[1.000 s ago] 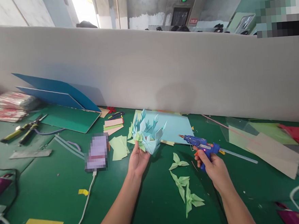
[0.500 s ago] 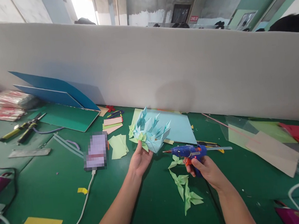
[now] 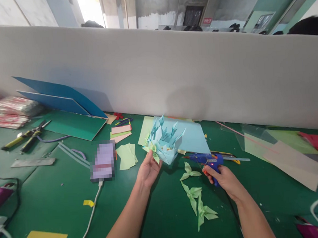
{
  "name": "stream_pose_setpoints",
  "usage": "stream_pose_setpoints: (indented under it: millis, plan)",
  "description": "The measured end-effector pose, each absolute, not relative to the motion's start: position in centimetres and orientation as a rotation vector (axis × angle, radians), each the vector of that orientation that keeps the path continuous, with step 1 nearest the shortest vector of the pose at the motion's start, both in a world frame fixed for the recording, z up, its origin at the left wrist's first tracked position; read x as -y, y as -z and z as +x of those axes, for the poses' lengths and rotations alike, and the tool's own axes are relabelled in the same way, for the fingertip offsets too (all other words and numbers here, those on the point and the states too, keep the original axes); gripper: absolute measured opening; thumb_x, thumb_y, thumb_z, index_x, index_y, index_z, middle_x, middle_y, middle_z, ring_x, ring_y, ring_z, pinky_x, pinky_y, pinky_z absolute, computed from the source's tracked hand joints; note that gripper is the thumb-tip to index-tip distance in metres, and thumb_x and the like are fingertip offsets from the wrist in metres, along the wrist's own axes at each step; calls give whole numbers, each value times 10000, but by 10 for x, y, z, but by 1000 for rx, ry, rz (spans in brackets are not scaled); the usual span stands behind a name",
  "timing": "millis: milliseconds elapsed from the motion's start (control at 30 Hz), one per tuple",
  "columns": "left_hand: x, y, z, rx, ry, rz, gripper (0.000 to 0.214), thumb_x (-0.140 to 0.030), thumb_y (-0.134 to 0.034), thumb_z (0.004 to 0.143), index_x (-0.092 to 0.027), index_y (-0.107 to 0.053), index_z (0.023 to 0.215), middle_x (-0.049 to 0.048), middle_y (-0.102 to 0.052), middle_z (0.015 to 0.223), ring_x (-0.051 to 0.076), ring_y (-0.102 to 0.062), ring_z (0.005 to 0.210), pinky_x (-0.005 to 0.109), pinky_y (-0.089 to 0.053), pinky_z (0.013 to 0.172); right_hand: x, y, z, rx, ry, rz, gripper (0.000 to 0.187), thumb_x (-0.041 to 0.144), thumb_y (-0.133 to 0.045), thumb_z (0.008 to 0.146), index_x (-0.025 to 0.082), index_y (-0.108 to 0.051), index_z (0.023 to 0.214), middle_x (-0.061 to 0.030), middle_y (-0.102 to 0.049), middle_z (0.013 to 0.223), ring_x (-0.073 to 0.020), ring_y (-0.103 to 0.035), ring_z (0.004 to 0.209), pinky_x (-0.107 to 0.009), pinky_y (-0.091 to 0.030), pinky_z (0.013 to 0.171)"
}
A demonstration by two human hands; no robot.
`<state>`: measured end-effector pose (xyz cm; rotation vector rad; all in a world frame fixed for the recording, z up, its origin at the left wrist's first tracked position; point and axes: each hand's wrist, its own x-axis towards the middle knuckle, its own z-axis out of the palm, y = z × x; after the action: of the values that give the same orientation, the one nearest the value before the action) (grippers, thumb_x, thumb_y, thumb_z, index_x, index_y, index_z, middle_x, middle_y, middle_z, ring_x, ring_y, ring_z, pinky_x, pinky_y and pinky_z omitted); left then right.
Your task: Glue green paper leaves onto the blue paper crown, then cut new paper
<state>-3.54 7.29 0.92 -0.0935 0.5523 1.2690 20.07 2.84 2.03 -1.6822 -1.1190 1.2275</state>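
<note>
My left hand (image 3: 148, 171) is closed on a light blue folded-paper crown (image 3: 169, 155), raised off the table, with pointed tips standing around its rim. Green paper flowers (image 3: 153, 151) sit on the crown's left side, by my fingertips. In my right hand (image 3: 223, 179) is a blue hot glue gun (image 3: 205, 159), its nozzle pointing left towards the crown but apart from it. A clear glue stick (image 3: 237, 159) sticks out of the gun's back. Below the gun lie three loose green paper flowers (image 3: 193, 194).
Behind the crown lies a light blue sheet (image 3: 194, 134) against a white partition (image 3: 144, 69). A blurred purple phone (image 3: 103, 161) with a white cable (image 3: 92, 214) is at left, near green paper slips (image 3: 126, 155). Pliers (image 3: 26, 139) lie farther left; a beige sheet (image 3: 295, 164) is at right.
The crown has turned and shifted slightly right in my left hand. My right hand has moved the glue gun a little to the right, away from the loose flowers' upper edge.
</note>
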Motion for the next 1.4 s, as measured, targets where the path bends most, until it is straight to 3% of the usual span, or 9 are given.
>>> stream_pose_setpoints:
  millis: [167,433,700,933,1200,1400]
  plan:
    - [-72,-9,-36,-597,-1251,-59,229,-97,-498,887,-192,-606,1065,-11,-743,771,91,-698,646,178,-555,664,-21,-19,212,1016,-1222,-1654,598,744,-685,433,167,-593,561,-12,-543,531,-113,-457,453,-259,-394,449]
    - [-66,-31,-34,-695,-1242,-160,194,-145,-440,924,-166,-626,977,-14,-708,640,85,-667,513,133,-529,480,-15,-16,222,867,-1264,-1602,572,686,-742,415,149,-627,577,2,-531,511,-97,-455,442,-235,-386,427]
    - [-51,-61,-31,-724,-1129,-220,145,-215,-483,910,-144,-606,941,17,-698,653,119,-678,521,161,-545,454,-21,-11,228,903,-1178,-1734,522,649,-723,450,153,-616,570,-1,-542,506,-109,-471,436,-259,-406,436]
    - [-41,-70,-30,-829,-1221,-210,135,-132,-523,878,-150,-608,774,-28,-657,573,86,-623,425,163,-526,419,-24,2,231,1003,-1082,-1878,455,614,-654,523,166,-584,561,-17,-566,506,-133,-502,447,-277,-415,477]
    - [-40,-55,-26,-854,-1315,-25,165,-36,-591,810,-138,-577,680,-45,-587,526,48,-566,413,130,-502,429,-31,-7,239,1219,-713,-2285,370,566,-523,663,213,-568,563,-117,-675,634,-281,-641,653,-312,-440,557]
    - [-43,-52,-23,-866,-1344,43,174,-67,-724,696,-145,-575,650,-63,-561,520,36,-535,416,121,-479,417,-31,-6,239,1433,-498,-2422,385,560,-435,768,220,-535,617,-137,-672,682,-290,-643,676,-315,-431,548]
